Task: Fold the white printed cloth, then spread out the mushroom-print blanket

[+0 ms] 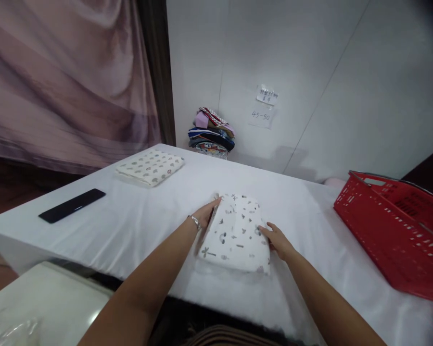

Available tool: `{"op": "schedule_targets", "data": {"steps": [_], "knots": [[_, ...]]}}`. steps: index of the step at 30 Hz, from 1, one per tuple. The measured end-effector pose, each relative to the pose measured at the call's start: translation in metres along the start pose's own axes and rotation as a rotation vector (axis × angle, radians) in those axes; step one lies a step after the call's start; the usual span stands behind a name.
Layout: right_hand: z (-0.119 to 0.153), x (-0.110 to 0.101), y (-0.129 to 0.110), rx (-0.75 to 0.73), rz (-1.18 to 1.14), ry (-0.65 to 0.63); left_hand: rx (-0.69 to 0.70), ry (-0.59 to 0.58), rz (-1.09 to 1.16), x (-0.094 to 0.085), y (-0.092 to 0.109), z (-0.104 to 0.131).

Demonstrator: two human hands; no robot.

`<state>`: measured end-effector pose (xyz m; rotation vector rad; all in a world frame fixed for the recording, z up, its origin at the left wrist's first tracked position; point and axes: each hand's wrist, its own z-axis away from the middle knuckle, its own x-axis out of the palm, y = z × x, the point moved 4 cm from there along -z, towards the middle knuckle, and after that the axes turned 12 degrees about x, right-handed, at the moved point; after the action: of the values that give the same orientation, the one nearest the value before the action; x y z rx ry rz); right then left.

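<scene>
Cloth [236, 233], white with little gray pictures on it, lies folded up flat on the white table [147, 230], close to the near edge. The left hand [205, 215] is at the left side of it, up near the far corner. One fingertip touches the top, but the other fingers are partly hidden, so I cannot tell if they grip it. A shiny bracelet [195, 222] goes around that wrist. The right hand [277, 240] is at the right side. Its fingers are open and spread a bit, with one on top of the cloth and another poking out past the side. I cannot see all of the lower ones. Farther back on the left, another folded cloth [149, 167] with small dark shapes lies flat on the table. Nearer on that side is a thin black flat thing [72, 205]. A big red basket [382, 230] with lots of holes stands on the right, well apart from the right hand. Past the far edge is a pile of folded clothes [211, 133] in many colors, beside the white wall [292, 72]. Two papers [264, 106] are stuck on the wall, and the lower one says 45-50. A pink and purple curtain [65, 77] hangs on the left. Down in the near left corner is a pale, smooth top [54, 302] with some clear plastic [14, 333] on it.
</scene>
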<state>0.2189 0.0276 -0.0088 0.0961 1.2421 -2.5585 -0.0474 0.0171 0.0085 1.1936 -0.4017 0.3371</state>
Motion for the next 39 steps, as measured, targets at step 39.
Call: {"op": "schedule_targets", "data": {"steps": [39], "knots": [[-0.035, -0.023, -0.049, -0.121, -0.309, -0.198, 0.823, -0.029, -1.684, 0.116, 0.114, 0.043]]}}
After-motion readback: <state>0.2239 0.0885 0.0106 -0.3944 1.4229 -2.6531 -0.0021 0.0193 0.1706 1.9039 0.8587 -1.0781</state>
